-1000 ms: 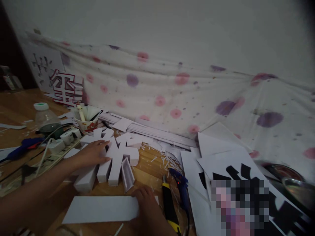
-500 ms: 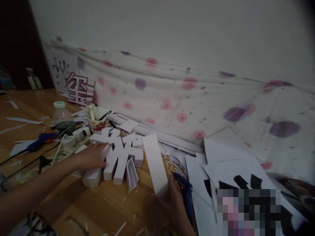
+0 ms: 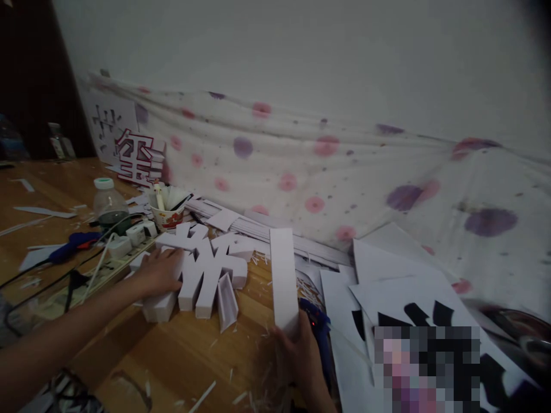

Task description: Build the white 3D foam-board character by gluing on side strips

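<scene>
A thick white foam-board character (image 3: 210, 269), built up with side walls, lies face up on the wooden table. My left hand (image 3: 161, 272) grips its left part, fingers over the top and thumb near the edge. One piece on its lower right is an open trough (image 3: 227, 304) with the hollow showing. In my right hand (image 3: 299, 344) a flat white foam-board strip (image 3: 284, 281) is held by its lower end, pointing up and away, to the right of the character. Just beyond that hand lies a blue glue gun (image 3: 316, 321) with a small red light.
A power strip (image 3: 116, 267) with plugs, a second blue glue gun (image 3: 69, 248), a bottle (image 3: 107, 203) and a paper cup (image 3: 167, 215) of tools are at left. White sheets (image 3: 344, 321) with black shapes lie right. A finished red-edged character (image 3: 138, 158) leans behind.
The white strip has swung from a leftward tilt to nearly upright and shifted right, away from the character. My left hand stays on the character.
</scene>
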`<state>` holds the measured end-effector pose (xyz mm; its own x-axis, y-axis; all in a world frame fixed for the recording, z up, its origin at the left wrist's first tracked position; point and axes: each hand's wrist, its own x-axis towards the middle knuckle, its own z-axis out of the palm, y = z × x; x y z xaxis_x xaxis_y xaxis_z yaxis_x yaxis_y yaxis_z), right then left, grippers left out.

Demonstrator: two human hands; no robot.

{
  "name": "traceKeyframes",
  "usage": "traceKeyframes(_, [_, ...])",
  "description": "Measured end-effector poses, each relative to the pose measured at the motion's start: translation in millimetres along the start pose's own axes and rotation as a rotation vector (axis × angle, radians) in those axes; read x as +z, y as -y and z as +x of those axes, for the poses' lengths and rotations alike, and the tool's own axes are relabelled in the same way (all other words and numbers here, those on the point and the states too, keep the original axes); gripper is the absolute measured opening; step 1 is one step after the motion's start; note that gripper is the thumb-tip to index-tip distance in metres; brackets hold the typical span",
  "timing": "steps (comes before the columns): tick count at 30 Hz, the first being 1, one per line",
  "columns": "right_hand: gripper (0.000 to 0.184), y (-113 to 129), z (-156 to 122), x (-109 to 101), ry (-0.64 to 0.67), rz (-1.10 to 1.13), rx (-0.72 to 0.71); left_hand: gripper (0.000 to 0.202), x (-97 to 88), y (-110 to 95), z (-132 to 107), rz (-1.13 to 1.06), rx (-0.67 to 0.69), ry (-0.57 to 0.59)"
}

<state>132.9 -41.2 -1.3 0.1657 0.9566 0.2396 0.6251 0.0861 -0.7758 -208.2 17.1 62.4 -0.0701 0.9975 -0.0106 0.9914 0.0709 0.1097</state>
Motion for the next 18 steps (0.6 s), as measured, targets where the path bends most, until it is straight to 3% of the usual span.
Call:
traceKeyframes(5, [0.041,1.4,1.6,-6.8,-0.023,0.115,0.022,0.07,2.5,-3.8,-0.2,-0.013,0.014,-0.044])
traceKeyframes(8, [0.036,0.2,0.3,-5.4,-0.048,0.167,0.017,0.063,-0.4,-6.6,-0.7,-0.031,0.07,-0.126])
traceKeyframes(12, [0.034,2.4,-2.9,-2.8,-0.079,0.186,0.029,0.061,-17.2,-8.9,4.8,-0.068,0.153,-0.285])
traceKeyframes(18, [0.032,4.6,-4.6,-4.4,-0.08,0.213,0.046,0.06,-47.2,6.6,21.3,-0.178,0.26,-0.364])
